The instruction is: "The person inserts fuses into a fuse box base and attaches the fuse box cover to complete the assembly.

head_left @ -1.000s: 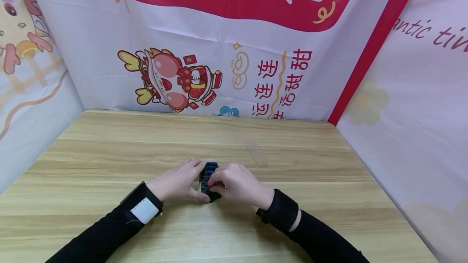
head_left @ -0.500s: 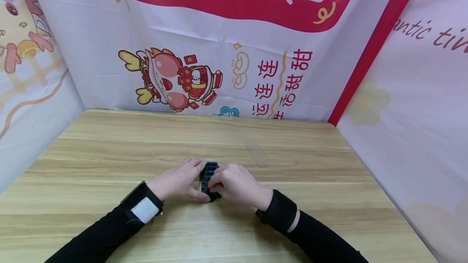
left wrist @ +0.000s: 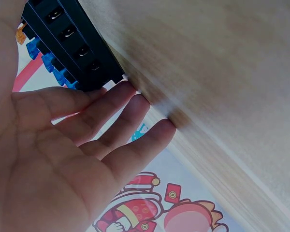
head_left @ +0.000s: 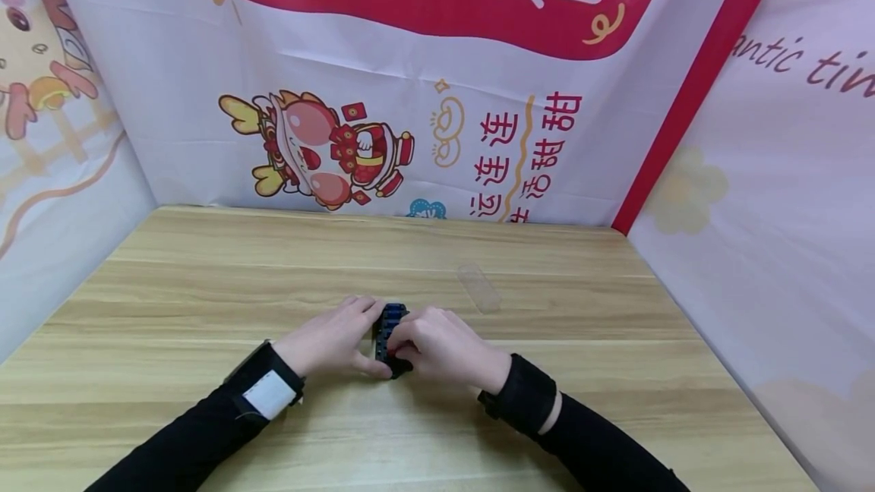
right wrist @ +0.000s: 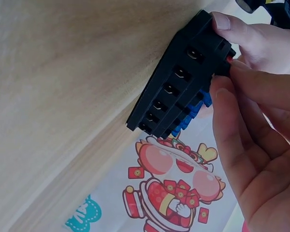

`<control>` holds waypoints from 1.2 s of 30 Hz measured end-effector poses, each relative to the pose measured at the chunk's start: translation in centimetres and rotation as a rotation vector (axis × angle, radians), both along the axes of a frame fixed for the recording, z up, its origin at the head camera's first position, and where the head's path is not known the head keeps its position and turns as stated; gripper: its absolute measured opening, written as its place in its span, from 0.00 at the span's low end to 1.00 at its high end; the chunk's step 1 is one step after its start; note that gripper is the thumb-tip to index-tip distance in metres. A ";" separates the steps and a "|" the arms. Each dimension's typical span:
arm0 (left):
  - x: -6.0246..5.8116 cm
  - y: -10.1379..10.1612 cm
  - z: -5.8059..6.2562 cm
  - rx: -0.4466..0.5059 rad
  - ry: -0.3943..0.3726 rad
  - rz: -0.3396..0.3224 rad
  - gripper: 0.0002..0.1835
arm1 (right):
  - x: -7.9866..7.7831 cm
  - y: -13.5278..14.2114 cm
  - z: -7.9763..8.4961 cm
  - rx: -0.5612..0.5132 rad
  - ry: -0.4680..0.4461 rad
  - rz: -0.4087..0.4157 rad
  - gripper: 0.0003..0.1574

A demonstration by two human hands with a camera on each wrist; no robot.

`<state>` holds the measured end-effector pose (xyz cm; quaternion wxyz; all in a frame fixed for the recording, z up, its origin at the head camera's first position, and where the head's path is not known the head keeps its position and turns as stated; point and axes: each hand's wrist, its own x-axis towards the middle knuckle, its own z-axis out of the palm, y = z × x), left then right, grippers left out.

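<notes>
A black fuse block (head_left: 393, 317) stands on the wooden table, with a row of metal contacts along its side (right wrist: 169, 89) in the right wrist view. Blue blade fuses (right wrist: 191, 115) sit in its top. My left hand (head_left: 335, 336) holds the block at its ends, thumb at the near end and index finger at the far end; its other fingers extend past it. With thumb and index finger, my right hand (head_left: 447, 344) pinches a small red fuse (right wrist: 229, 59) at the near part of the block. The fingers mostly hide that fuse. Something orange (left wrist: 21, 35) shows at the block's edge.
A clear plastic cover (head_left: 478, 287) lies on the wooden table (head_left: 205, 272) beyond my right hand. A printed white cloth (head_left: 403, 59) rises behind the table's back edge. More printed cloth hangs along the left and right sides.
The right fingertips have shifted very slightly at the fuse block. The left hand, the block and the clear cover stay in place.
</notes>
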<state>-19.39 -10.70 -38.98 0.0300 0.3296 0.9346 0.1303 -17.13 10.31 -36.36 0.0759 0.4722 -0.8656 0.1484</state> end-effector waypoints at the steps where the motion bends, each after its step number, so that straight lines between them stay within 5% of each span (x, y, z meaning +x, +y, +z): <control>1: 0.0 0.0 0.0 0.000 -0.002 0.000 0.55 | 0.0 0.0 0.0 -0.004 -0.001 0.000 0.05; 36: 0.0 0.0 0.1 -0.001 -0.005 -0.018 0.55 | 0.2 -0.3 -0.1 -0.004 0.023 0.016 0.04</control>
